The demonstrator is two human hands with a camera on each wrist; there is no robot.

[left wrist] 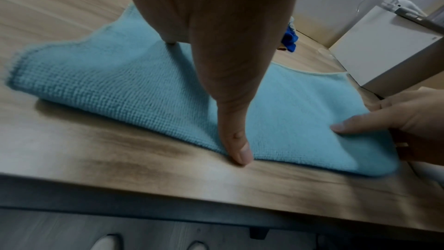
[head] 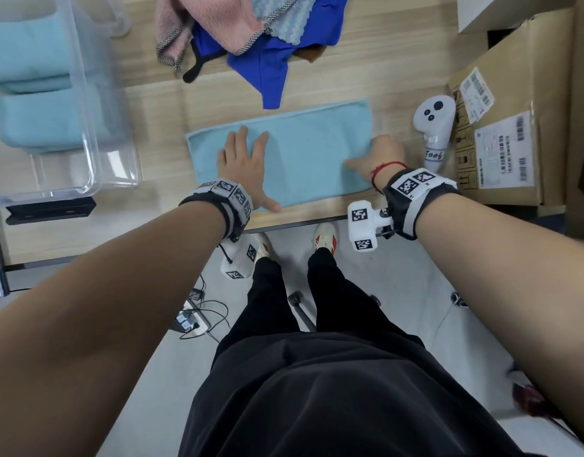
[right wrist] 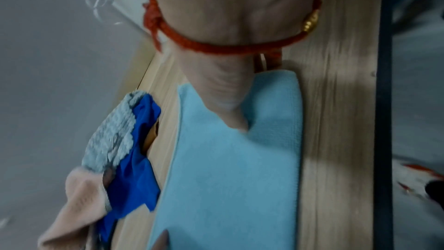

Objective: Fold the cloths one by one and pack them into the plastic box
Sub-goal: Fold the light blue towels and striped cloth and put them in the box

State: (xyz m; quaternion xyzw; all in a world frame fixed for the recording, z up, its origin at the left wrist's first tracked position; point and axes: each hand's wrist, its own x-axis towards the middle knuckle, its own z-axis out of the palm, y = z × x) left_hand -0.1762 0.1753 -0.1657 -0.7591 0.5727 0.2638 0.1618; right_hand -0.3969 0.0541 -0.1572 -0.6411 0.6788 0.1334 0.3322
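Wooden table [head: 399, 70], pale floor below; person stands at its near edge. Light blue cloth [head: 303, 150], folded to a strip, lies flat near that edge, parallel to it. Left hand [head: 244, 163] flat on its left half, fingers straight, thumb at the cloth's near edge. Right hand [head: 379, 156] at the right end, thumb on top; fingers hidden, so cannot tell if it pinches. Plastic box [head: 96, 133] at left holds folded cloths. Cloth pile [head: 251, 28] behind. Controller [head: 434, 127] and carton [head: 514, 103] crowd the right. Left wrist view alone shows a white box [left wrist: 384, 45].
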